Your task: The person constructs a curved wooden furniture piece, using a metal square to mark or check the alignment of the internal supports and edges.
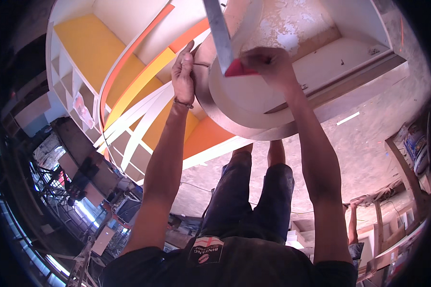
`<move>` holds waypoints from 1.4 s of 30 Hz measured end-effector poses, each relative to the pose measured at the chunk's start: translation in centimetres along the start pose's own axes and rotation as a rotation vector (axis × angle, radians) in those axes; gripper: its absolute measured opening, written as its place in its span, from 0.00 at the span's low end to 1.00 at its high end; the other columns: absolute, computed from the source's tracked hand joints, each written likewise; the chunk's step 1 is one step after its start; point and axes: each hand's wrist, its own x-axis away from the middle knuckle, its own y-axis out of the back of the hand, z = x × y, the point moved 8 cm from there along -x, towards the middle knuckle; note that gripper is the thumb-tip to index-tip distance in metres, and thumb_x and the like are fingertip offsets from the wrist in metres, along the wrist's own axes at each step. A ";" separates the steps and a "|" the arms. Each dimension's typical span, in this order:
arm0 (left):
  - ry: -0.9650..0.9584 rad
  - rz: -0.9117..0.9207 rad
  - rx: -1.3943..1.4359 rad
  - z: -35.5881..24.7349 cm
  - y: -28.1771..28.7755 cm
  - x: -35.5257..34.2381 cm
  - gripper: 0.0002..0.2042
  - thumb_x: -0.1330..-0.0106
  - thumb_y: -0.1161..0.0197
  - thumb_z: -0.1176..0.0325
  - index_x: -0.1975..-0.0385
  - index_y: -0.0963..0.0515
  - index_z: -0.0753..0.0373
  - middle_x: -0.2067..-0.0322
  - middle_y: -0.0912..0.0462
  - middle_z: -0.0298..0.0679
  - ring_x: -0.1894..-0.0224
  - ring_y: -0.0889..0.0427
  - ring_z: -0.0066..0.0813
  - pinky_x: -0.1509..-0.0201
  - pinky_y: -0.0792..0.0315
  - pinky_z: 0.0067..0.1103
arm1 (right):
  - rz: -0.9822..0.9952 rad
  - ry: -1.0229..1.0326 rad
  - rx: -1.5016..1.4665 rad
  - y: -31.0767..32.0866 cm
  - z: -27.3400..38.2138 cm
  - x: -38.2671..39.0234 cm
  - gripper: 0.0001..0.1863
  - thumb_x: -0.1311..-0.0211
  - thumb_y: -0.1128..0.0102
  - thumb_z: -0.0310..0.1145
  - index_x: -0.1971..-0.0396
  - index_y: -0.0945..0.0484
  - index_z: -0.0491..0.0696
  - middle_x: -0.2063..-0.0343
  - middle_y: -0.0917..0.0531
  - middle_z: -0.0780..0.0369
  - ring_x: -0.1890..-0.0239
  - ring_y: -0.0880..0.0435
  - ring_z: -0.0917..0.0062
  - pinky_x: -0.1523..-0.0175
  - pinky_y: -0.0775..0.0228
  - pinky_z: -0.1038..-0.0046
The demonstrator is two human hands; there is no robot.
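My right hand, slightly blurred, is closed round the red end of a flat tool. Its long grey metal blade runs up past the top edge; which kind of tool it is I cannot tell. The blade's lower end lies over a pale cabinet piece with a rounded, band-like rim. My left hand rests against the outer left side of that rim, thumb and fingers stretched upward. A bracelet circles the left wrist. Part of the left fingers is hidden.
Left of the piece stands a shelf unit with yellow, orange and white curved strips. A white strip lies on the floor. Another person's arm shows at lower right, near wooden framing. Clutter and metal scaffolding fill the left.
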 end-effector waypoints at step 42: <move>0.008 -0.488 0.153 1.1 2.6 2.0 0.26 0.20 0.44 0.65 0.29 0.46 0.64 0.41 0.20 0.64 0.48 0.12 0.44 0.46 0.18 0.30 | 0.103 0.048 0.087 -0.2 2.3 1.6 0.09 0.36 0.32 0.24 0.57 0.10 0.43 0.64 0.08 0.61 0.61 0.12 0.82 0.52 0.20 0.77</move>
